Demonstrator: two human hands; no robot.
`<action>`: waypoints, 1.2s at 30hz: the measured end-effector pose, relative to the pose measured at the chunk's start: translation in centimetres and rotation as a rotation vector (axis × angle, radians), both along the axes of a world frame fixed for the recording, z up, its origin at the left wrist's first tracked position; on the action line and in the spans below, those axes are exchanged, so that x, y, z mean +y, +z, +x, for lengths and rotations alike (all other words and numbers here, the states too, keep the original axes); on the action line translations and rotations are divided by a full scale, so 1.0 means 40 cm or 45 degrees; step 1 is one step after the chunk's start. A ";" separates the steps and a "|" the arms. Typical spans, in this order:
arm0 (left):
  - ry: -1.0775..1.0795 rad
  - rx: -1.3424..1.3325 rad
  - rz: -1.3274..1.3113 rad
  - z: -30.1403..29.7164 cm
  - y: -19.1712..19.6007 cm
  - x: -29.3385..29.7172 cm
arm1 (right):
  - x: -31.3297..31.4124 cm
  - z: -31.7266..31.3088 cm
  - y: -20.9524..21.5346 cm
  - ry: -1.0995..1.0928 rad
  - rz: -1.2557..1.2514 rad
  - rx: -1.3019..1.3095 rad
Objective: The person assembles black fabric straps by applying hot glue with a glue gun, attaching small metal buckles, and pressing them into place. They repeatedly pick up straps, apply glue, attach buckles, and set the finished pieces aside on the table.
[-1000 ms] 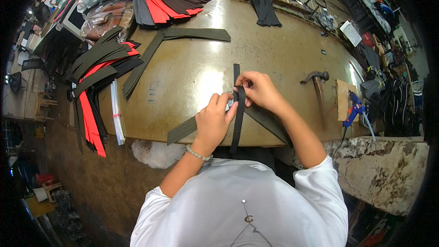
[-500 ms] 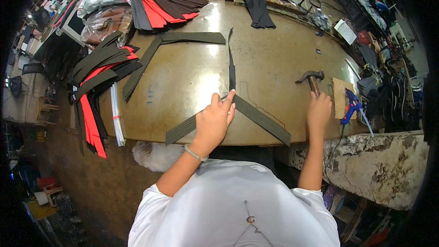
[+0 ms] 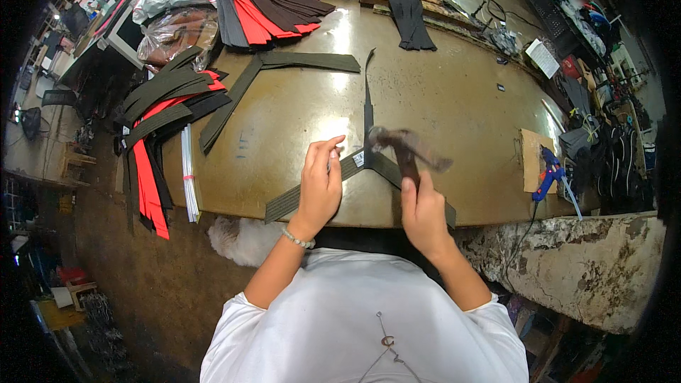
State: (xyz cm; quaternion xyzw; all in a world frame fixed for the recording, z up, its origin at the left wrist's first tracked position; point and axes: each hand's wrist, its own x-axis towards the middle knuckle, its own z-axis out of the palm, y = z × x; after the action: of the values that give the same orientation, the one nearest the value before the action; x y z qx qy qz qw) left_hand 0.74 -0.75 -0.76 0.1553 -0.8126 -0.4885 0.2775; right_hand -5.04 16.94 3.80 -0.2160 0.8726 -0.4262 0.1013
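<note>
The left hand [image 3: 320,188] is pressing flat, fingers together, on the joined dark straps [image 3: 355,170] near the table [image 3: 454,99] edge. The right hand [image 3: 423,213] is gripping the hammer [image 3: 406,149], blurred, just above the joint. Farther away, red and black strips [image 3: 273,0] are lying piled.

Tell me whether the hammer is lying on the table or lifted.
Lifted. The right hand grips the hammer by its handle, its blurred head above the dark straps that the left hand presses down.
</note>
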 end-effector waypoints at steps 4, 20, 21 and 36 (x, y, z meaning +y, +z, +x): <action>-0.062 -0.141 -0.119 0.000 0.002 0.008 | 0.012 0.000 0.014 0.191 0.502 -0.025; -0.184 -0.021 -0.485 -0.163 0.264 -0.134 | 0.309 -0.236 -0.146 -0.751 1.012 0.596; -0.090 0.085 -0.429 -0.137 0.300 -0.186 | 0.305 -0.237 -0.149 -0.760 1.051 0.602; 0.763 -0.261 0.057 0.621 -0.046 -0.990 | 0.276 -0.235 -0.133 -0.791 0.974 0.628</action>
State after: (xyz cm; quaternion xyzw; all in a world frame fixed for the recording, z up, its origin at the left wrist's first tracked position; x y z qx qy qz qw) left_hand 25.57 -40.35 -2.62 0.4423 -0.7434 -0.3844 0.3223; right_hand -14.46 27.97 -1.50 0.0105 0.9859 -0.0252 -0.1653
